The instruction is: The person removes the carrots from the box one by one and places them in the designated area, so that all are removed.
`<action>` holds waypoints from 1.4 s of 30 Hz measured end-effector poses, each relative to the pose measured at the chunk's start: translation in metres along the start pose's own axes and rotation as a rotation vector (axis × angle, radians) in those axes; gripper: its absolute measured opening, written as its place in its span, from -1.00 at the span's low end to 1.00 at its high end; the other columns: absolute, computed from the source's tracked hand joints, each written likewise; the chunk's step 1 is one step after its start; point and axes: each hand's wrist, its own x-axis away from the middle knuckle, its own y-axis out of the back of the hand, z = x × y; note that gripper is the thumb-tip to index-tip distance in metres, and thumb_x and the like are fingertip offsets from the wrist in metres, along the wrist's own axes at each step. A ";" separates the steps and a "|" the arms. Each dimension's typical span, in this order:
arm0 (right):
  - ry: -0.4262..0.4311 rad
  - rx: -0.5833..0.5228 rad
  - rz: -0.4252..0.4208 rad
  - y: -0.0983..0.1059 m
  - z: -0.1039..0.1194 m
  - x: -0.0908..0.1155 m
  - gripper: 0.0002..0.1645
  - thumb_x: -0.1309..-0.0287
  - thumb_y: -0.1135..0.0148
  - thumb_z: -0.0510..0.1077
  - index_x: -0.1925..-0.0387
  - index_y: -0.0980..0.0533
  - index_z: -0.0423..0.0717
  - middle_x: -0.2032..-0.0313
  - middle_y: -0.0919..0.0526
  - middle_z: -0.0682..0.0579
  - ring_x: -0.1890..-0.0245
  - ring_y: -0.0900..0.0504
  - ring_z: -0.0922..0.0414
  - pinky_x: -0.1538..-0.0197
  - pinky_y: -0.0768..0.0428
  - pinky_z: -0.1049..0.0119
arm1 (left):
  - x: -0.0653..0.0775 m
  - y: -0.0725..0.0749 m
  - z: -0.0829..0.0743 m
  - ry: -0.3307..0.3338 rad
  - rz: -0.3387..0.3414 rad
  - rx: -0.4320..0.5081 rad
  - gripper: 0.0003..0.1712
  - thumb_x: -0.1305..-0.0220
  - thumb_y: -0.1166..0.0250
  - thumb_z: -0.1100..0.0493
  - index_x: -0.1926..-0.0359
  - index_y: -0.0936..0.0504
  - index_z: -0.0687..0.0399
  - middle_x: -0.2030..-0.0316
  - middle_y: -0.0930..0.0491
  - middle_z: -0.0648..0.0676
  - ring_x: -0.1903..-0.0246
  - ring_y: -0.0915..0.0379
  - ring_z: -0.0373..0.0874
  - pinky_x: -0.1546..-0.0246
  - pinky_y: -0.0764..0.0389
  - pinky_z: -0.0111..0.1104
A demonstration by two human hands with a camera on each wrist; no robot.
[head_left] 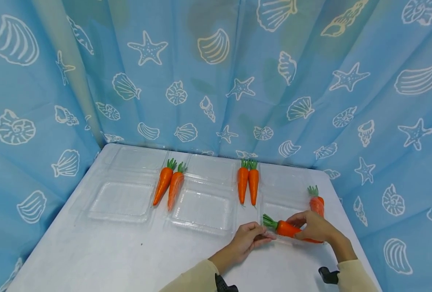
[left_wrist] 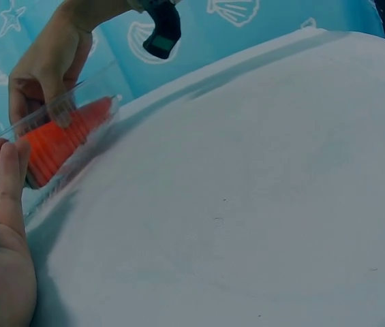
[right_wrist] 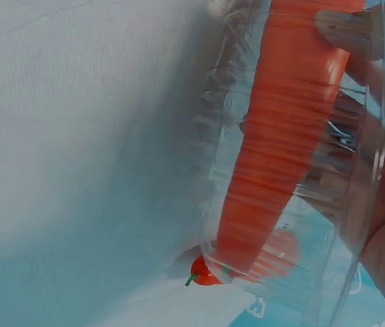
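My right hand (head_left: 318,227) grips an orange carrot (head_left: 286,230) with green leaves. It lies sideways in the front part of the rightmost clear plastic container (head_left: 276,210), leaves to the left. At that container's near left corner, my left hand (head_left: 243,243) pinches the edge between thumb and fingers. Through the ribbed clear wall, the right wrist view shows the carrot (right_wrist: 281,116) with the right thumb on it. The left wrist view has the carrot (left_wrist: 52,146) below the right hand's fingers. Another carrot (head_left: 316,205) lies by the container's right side, partly hidden.
Two more open clear containers, left (head_left: 121,202) and middle (head_left: 205,209), lie on the white table (head_left: 102,251). Carrot pairs lie between containers, left pair (head_left: 162,184) and right pair (head_left: 242,184). A small red thing with a green stem (right_wrist: 204,271) shows beyond the container. A blue curtain (head_left: 186,81) surrounds the table.
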 end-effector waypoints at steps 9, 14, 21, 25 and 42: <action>0.016 0.020 -0.018 0.004 -0.004 -0.001 -0.54 0.12 -0.55 -0.15 0.07 -0.68 -0.04 0.22 -0.71 0.15 0.21 -0.61 0.09 0.04 -0.66 0.02 | -0.001 -0.003 -0.005 -0.001 0.009 -0.025 -0.81 -0.38 -0.15 0.29 0.43 -0.53 0.14 0.35 -0.68 0.11 0.10 -0.64 0.07 0.00 -0.61 -0.17; 0.012 0.009 -0.042 0.003 -0.005 -0.002 -0.53 0.14 -0.56 -0.12 0.08 -0.68 -0.01 0.20 -0.71 0.15 0.18 -0.62 0.10 0.00 -0.64 -0.02 | -0.001 -0.003 -0.003 -0.019 -0.017 -0.022 -0.81 -0.36 -0.16 0.30 0.45 -0.52 0.14 0.37 -0.66 0.11 0.12 -0.65 0.06 0.01 -0.62 -0.15; 0.022 -0.017 -0.075 0.002 -0.004 0.001 -0.54 0.11 -0.55 -0.09 0.07 -0.67 0.02 0.18 -0.71 0.14 0.15 -0.62 0.08 -0.02 -0.63 -0.03 | -0.001 -0.001 -0.003 -0.016 -0.049 -0.003 -0.81 -0.34 -0.17 0.32 0.46 -0.51 0.15 0.37 -0.66 0.13 0.12 -0.65 0.08 0.03 -0.63 -0.15; 0.012 -0.063 -0.096 0.002 -0.006 0.003 -0.54 0.08 -0.52 -0.11 0.04 -0.66 -0.02 0.15 -0.70 0.10 0.12 -0.61 0.07 -0.02 -0.64 0.00 | -0.001 0.000 -0.005 -0.012 -0.053 -0.007 -0.81 -0.35 -0.16 0.31 0.45 -0.51 0.15 0.35 -0.67 0.14 0.12 -0.65 0.08 0.01 -0.62 -0.14; -0.025 -0.141 -0.200 0.002 -0.005 0.007 -0.44 0.01 -0.50 -0.08 -0.07 -0.59 -0.10 0.04 -0.67 -0.02 0.00 -0.59 -0.05 -0.01 -0.65 0.07 | -0.002 -0.003 -0.009 0.054 -0.074 -0.069 -0.83 -0.34 -0.20 0.20 0.35 -0.58 0.23 0.27 -0.70 0.26 0.15 -0.66 0.06 0.03 -0.63 -0.16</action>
